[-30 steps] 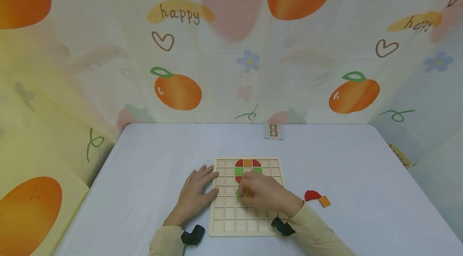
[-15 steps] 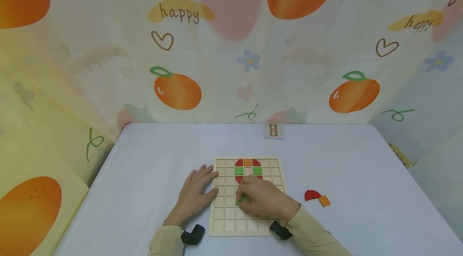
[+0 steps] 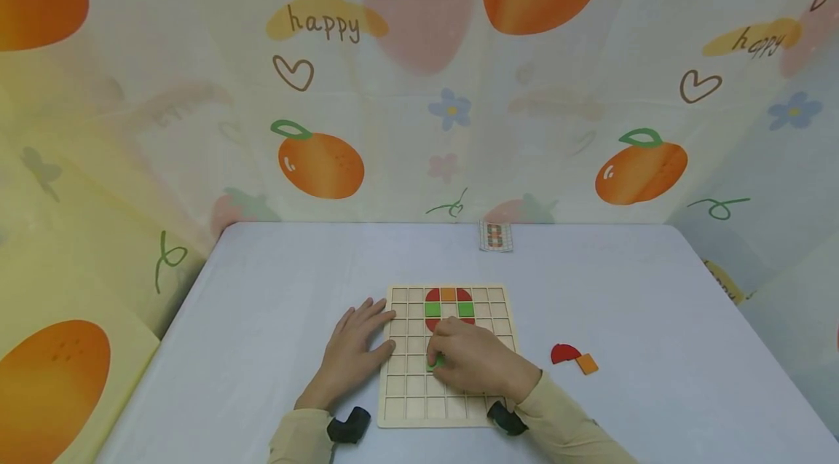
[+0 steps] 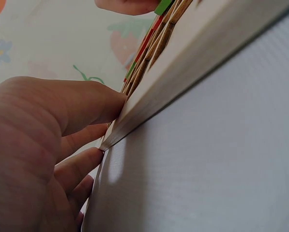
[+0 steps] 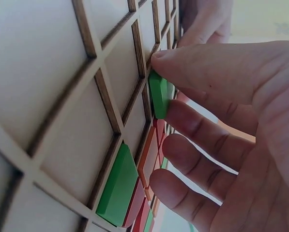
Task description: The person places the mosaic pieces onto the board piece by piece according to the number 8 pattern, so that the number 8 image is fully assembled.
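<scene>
A wooden grid board lies on the table. My left hand rests at its left side, fingers extended; in the left wrist view thumb and fingertips touch the board's edge. Over the board's middle, my right hand pinches a green tile between thumb and forefinger, tilted against a cell in the right wrist view. The other fingers curve loosely apart from it. Red, orange and green tiles fill several cells at the board's far side, among them an orange tile and a green tile. My right hand hides part of the pattern.
Right of the board lie a loose red piece with a rounded edge and an orange square tile, touching. A small patterned card is at the table's far edge. A printed curtain hangs behind the white table.
My right hand has shifted slightly left and toward me, staying at the green tile and covering the orange tile beside it. My left hand has stayed in place.
</scene>
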Demonstrator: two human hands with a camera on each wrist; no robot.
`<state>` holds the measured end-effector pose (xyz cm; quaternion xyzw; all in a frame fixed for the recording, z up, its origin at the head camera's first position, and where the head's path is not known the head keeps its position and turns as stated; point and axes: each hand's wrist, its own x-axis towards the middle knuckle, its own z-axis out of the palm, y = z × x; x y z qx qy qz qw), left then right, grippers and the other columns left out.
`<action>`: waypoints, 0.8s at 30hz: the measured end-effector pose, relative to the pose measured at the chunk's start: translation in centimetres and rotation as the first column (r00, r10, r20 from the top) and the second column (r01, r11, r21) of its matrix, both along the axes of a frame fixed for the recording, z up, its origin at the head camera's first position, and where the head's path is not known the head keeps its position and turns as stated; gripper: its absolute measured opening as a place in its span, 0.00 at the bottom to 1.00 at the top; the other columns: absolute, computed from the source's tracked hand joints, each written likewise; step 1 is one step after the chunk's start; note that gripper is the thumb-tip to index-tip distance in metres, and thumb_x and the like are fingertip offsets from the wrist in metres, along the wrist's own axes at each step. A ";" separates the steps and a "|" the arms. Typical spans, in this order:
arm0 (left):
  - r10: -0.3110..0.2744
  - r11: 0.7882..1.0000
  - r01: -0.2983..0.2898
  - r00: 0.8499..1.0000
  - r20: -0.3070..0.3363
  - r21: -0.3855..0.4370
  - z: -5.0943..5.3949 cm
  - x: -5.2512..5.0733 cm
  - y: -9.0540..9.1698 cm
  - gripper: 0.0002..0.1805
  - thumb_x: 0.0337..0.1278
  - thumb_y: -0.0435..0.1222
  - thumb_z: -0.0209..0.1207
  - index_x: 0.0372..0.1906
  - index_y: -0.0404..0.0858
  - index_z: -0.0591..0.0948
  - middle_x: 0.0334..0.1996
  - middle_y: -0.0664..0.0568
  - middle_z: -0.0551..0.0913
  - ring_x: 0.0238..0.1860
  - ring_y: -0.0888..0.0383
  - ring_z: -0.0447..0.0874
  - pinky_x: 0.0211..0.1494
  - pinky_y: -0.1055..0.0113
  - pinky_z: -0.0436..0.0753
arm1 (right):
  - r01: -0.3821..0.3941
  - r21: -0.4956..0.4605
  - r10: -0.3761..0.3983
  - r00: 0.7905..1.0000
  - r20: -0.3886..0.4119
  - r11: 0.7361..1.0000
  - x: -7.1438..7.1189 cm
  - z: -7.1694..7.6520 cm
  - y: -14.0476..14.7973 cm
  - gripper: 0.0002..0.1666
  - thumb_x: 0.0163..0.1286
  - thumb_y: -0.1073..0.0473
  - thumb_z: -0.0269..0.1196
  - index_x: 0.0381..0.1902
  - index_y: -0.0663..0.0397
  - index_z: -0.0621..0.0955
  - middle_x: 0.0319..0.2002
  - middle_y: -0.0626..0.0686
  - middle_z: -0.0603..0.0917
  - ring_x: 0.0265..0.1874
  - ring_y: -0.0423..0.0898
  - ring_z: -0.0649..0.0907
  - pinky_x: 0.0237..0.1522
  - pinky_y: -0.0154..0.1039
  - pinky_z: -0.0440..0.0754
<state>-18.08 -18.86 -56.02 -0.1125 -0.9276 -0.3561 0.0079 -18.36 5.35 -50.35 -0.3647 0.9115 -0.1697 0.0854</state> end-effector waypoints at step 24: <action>0.004 1.000 -0.004 1.000 -0.015 -0.017 0.1 0.0 0.1 0.28 0.60 0.40 0.66 0.66 0.43 0.79 0.75 0.49 0.71 0.80 0.46 0.57 0.84 0.45 0.49 | 0.042 -0.060 -0.038 0.997 0.067 0.997 0.0 1.0 0.5 0.08 0.67 0.62 0.64 0.39 0.43 0.87 0.41 0.40 0.84 0.38 0.35 0.75 0.38 0.28 0.77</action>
